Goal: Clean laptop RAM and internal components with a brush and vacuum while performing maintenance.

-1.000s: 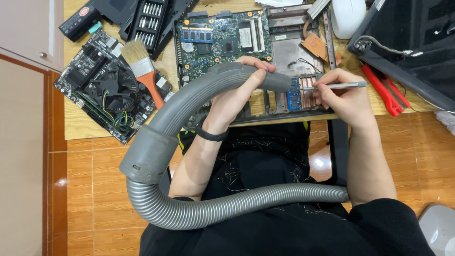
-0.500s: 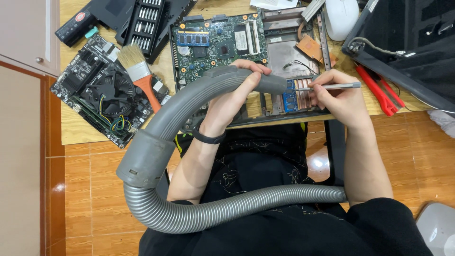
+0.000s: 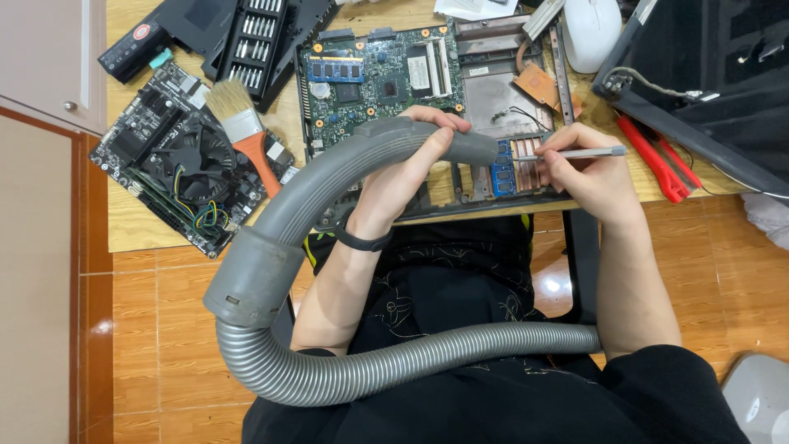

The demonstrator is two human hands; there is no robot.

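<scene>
My left hand grips the curved grey handle of a vacuum hose, whose nozzle tip lies over the copper heatsink fins of an opened laptop chassis. My right hand holds a thin silver tool like a pen, its tip touching the fins beside the nozzle. A green laptop motherboard sits in the chassis just behind my left hand. The ribbed hose loops down across my lap.
A black desktop motherboard with a fan lies at the left of the wooden table, an orange-handled brush on it. A screwdriver bit case, red pliers, a white mouse and a black laptop part surround the work.
Both hands keep their grips and stay at the heatsink fins. The view has shifted slightly; nothing else has visibly moved.
</scene>
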